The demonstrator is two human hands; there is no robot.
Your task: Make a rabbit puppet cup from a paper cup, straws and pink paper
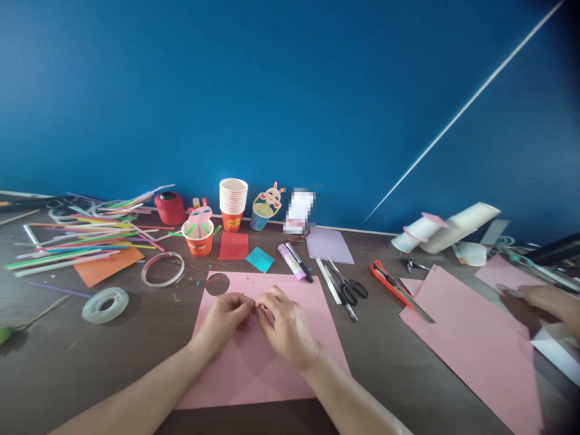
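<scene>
Over a pink paper sheet [272, 383] with a round hole near its top left corner, my left hand [228, 317] and my right hand [289, 326] meet fingertip to fingertip. Both are closed in a pinch. Whatever lies between the fingertips is too small or hidden to name. Just beyond the hands are a turquoise paper square [260, 260], red paper [234, 246], a purple packet [292, 261] and a black pen [299, 263]. Black-handled scissors [348, 284] lie right of the sheet. Tiny paper scraps are scattered near its top edge.
Colourful straws [90, 241], a tape roll [105, 304] and a clear ring [163, 269] lie left. Stacked paper cups [234, 202] stand at the back, beside decorated cups [198, 235]. An orange cutter [392, 284] lies right, near more pink paper [475, 338] and another person's hand [550, 302].
</scene>
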